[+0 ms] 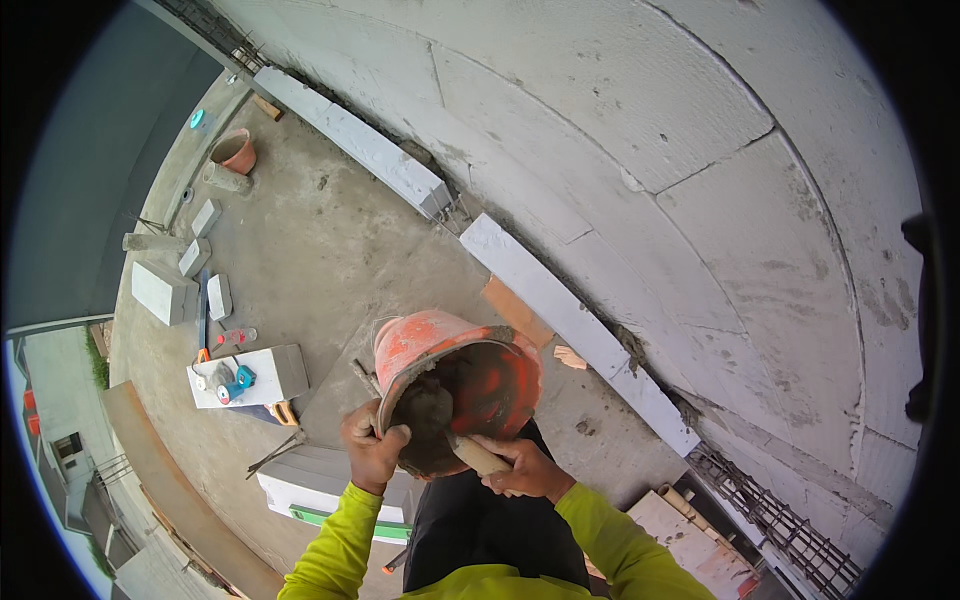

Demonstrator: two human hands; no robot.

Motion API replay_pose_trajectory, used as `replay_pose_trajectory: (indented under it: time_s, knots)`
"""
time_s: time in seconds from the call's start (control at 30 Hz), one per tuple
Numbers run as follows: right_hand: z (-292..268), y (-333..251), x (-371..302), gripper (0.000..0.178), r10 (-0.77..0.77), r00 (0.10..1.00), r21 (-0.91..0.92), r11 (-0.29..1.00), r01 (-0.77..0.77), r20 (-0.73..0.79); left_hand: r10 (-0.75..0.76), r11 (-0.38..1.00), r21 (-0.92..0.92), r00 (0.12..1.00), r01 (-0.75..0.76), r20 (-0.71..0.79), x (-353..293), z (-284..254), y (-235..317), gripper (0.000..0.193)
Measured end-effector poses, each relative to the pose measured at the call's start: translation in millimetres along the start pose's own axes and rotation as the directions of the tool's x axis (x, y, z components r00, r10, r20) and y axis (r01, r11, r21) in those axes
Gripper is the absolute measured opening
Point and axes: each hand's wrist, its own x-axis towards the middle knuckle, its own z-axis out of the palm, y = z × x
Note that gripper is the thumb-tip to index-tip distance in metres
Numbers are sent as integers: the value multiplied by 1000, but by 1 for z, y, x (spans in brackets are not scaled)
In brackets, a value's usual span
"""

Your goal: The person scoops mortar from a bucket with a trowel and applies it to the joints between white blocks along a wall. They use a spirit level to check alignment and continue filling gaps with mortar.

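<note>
An orange bucket (440, 330), smeared with grey, is tipped toward me above my legs. Wet grey mortar (410, 440) coats its inside and gathers along the lower left. At its left rim, my left hand (372, 447) is closed on the edge with the thumb over the lip. Closed round the pale wooden handle of a trowel (478, 457) is my right hand (527, 470), at the near right side of the opening. The trowel's front end reaches into the bucket, where mortar covers its blade, so its outline is hard to make out.
A wall of pale blocks (640, 130) rises on the right, with white blocks (540, 285) along its foot. At left, a block (290, 372) bears a blue tape measure (237, 384). A second bucket (234, 152) stands far left. Rebar (780, 520) lies at lower right.
</note>
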Motion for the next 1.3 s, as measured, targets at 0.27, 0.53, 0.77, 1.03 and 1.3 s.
replay_pose_trajectory:
  time_s: [0.27, 0.53, 0.77, 1.03, 1.3]
  knots:
    - [-104, -23, 45, 72, -145, 970, -91, 987, 129, -194, -382, 908, -286, 884, 305, -268, 70, 55, -121, 10]
    - [-249, -50, 113, 72, -373, 823, -483, 864, 140, -428, -433, 901, -205, 789, 382, -436, 94, 64, -171, 4]
    - [-310, -13, 231, 69, -413, 702, -806, 168, -567, -580, -399, 914, -155, 768, 374, -500, 91, 61, -184, 9]
    - [-213, -51, 116, 57, -621, 719, -932, 346, -104, -311, -333, 936, -70, 802, 346, -496, 98, 52, -145, 22]
    - [-69, -126, 133, 60, -430, 897, -994, -51, 94, 107, -245, 969, -58, 903, 240, -353, 95, 32, -59, 26]
